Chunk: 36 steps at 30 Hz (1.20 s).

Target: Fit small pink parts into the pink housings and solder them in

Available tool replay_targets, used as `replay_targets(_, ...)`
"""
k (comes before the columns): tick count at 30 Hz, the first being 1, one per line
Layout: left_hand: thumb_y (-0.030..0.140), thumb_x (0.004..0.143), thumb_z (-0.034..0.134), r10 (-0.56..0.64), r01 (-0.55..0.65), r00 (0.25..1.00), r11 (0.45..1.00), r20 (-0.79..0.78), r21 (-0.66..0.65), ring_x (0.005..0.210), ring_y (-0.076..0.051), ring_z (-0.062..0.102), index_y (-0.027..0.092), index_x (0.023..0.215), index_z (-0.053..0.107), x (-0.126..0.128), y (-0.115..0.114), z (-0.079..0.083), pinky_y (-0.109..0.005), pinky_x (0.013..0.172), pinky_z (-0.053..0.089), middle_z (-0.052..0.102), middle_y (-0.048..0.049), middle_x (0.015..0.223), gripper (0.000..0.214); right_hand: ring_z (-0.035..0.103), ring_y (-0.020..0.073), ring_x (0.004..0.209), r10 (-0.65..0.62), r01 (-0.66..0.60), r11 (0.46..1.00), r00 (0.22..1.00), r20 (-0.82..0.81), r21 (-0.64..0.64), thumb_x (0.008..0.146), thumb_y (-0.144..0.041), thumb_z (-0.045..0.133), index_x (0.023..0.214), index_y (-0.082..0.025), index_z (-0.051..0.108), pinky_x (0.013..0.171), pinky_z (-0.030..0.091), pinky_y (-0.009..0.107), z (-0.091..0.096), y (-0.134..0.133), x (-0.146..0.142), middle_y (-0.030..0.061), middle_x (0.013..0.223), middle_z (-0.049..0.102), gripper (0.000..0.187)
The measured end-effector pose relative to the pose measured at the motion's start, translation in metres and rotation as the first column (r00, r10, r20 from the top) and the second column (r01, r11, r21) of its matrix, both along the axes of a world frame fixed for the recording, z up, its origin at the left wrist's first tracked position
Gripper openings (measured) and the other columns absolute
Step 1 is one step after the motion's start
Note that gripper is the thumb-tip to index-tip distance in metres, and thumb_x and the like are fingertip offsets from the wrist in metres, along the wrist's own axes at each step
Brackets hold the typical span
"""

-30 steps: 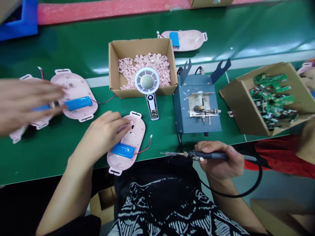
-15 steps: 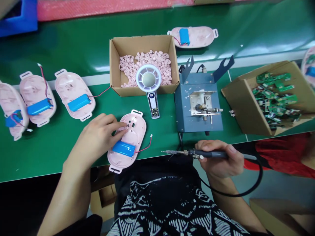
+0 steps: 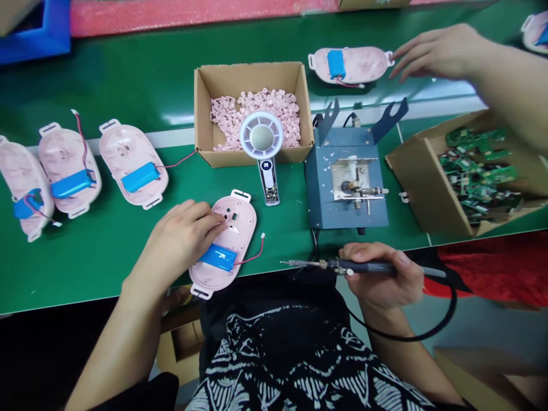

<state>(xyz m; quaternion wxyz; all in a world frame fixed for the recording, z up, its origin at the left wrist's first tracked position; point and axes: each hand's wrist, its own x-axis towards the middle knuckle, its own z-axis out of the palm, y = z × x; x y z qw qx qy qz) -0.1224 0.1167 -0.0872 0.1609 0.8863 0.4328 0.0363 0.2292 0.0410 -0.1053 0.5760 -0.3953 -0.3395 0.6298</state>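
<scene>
My left hand [image 3: 188,231] is closed in a pinch over the upper part of a pink plastic shell [image 3: 244,228]. Between its fingertips is a small pink plastic part [image 3: 224,219], mostly covered by the fingers. In the lower half of the shell lies a blue battery pack [image 3: 219,257], its red-and-black lead running right to a white plug [image 3: 263,236]. My right hand [image 3: 385,277] grips a soldering iron [image 3: 363,268] by its dark handle. The iron's tip points left, past the table's front edge and apart from the shell.
Behind stand a carton of small pink parts [image 3: 199,114], a handheld fan [image 3: 269,180], a blue-grey soldering stand [image 3: 319,188] and a carton of green circuit boards [image 3: 422,182]. Several pink shells [image 3: 124,148] with batteries lie left. A co-worker's hand [image 3: 445,54] reaches toward a back shell [image 3: 363,63].
A co-worker's hand has come in from the upper right. The shell at the back sits further right, its lead now on the right. My left fingertips have shifted slightly; my right hand stays put.
</scene>
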Motion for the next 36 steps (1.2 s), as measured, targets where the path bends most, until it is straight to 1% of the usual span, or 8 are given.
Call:
replay_targets(4, 0.024, 0.105, 0.059, 0.006, -0.005, 1.000, 0.999, 0.024, -0.043, 0.081, -0.020, 0.050, 0.011, 0.100, 0.074, -0.002, 0.004, 0.000, -0.037, 0.073, 0.044, 0.060, -0.0063, 0.089, 0.020, 0.057, 0.0158, 0.051, -0.007, 0.007, 1.000, 1.000, 0.007, 0.008, 0.102, -0.043, 0.041, 0.095, -0.014, 0.082, 0.053, 0.040, 0.031, 0.000, 0.001, -0.001, 0.0088, 0.062, 0.066, 0.051)
replay_targets(9, 0.028, 0.104, 0.061, 0.034, -0.032, 0.999, 0.998, 0.025, -0.061, 0.082, -0.020, 0.053, 0.012, 0.098, 0.073, -0.005, 0.008, 0.002, -0.036, 0.073, 0.045, 0.061, -0.0063, 0.090, 0.022, 0.056, 0.0157, 0.050, 0.010, -0.011, 0.999, 1.000, 0.009, 0.031, 0.102, -0.043, 0.040, 0.097, -0.014, 0.082, 0.053, 0.040, 0.032, 0.000, 0.001, -0.001, 0.0084, 0.061, 0.065, 0.052)
replay_targets(11, 0.026, 0.105, 0.060, 0.029, -0.025, 0.998, 0.997, 0.050, -0.067, 0.082, -0.019, 0.053, 0.011, 0.099, 0.073, -0.005, 0.008, 0.003, -0.035, 0.072, 0.045, 0.061, -0.0062, 0.089, 0.021, 0.056, 0.0155, 0.050, 0.009, -0.010, 0.999, 1.000, 0.009, 0.035, 0.102, -0.043, 0.039, 0.098, -0.013, 0.082, 0.053, 0.040, 0.032, 0.001, 0.001, -0.001, 0.0084, 0.062, 0.065, 0.052)
replay_targets(16, 0.021, 0.103, 0.063, 0.058, -0.048, 0.988, 0.996, 0.141, -0.072, 0.083, -0.018, 0.053, 0.010, 0.102, 0.073, -0.003, 0.008, 0.003, -0.034, 0.074, 0.046, 0.063, -0.0071, 0.093, 0.015, 0.057, 0.0157, 0.051, -0.005, 0.005, 1.000, 1.000, 0.008, 0.015, 0.102, -0.043, 0.039, 0.096, -0.013, 0.082, 0.053, 0.040, 0.032, 0.001, 0.002, -0.002, 0.0085, 0.063, 0.066, 0.052)
replay_targets(22, 0.026, 0.104, 0.061, 0.069, -0.056, 0.991, 0.992, 0.111, -0.114, 0.083, -0.019, 0.054, 0.010, 0.104, 0.075, -0.003, 0.010, -0.001, -0.034, 0.074, 0.047, 0.064, -0.0069, 0.092, 0.022, 0.057, 0.0156, 0.052, 0.031, -0.031, 0.999, 0.999, 0.010, 0.019, 0.103, -0.042, 0.039, 0.099, -0.014, 0.081, 0.054, 0.040, 0.032, 0.000, 0.003, -0.001, 0.0079, 0.062, 0.065, 0.052)
replay_targets(26, 0.028, 0.105, 0.059, 0.050, -0.042, 0.996, 0.993, 0.078, -0.107, 0.084, -0.019, 0.055, 0.011, 0.105, 0.076, -0.002, 0.013, 0.001, -0.035, 0.073, 0.047, 0.064, -0.0064, 0.092, 0.024, 0.057, 0.0163, 0.052, 0.019, -0.019, 1.000, 1.000, 0.012, 0.007, 0.102, -0.043, 0.038, 0.099, -0.014, 0.081, 0.055, 0.040, 0.033, -0.001, 0.001, -0.001, 0.0084, 0.064, 0.067, 0.052)
replay_targets(31, 0.032, 0.107, 0.056, 0.025, -0.021, 0.999, 0.995, 0.048, -0.095, 0.082, -0.020, 0.055, 0.013, 0.097, 0.076, 0.002, 0.018, 0.004, -0.035, 0.070, 0.046, 0.063, -0.0059, 0.089, 0.030, 0.057, 0.0171, 0.052, 0.002, -0.002, 1.000, 1.000, 0.013, -0.004, 0.102, -0.042, 0.039, 0.097, -0.014, 0.081, 0.054, 0.040, 0.033, -0.001, -0.001, -0.002, 0.0086, 0.063, 0.066, 0.051)
replay_targets(36, 0.031, 0.107, 0.054, 0.010, -0.008, 1.000, 0.993, 0.019, -0.114, 0.081, -0.019, 0.054, 0.013, 0.094, 0.074, 0.001, 0.022, 0.005, -0.035, 0.069, 0.045, 0.061, -0.0054, 0.087, 0.030, 0.057, 0.0171, 0.050, -0.011, 0.011, 1.000, 1.000, 0.022, -0.019, 0.101, -0.043, 0.041, 0.095, -0.014, 0.081, 0.054, 0.040, 0.033, -0.002, -0.001, -0.002, 0.0088, 0.061, 0.065, 0.050)
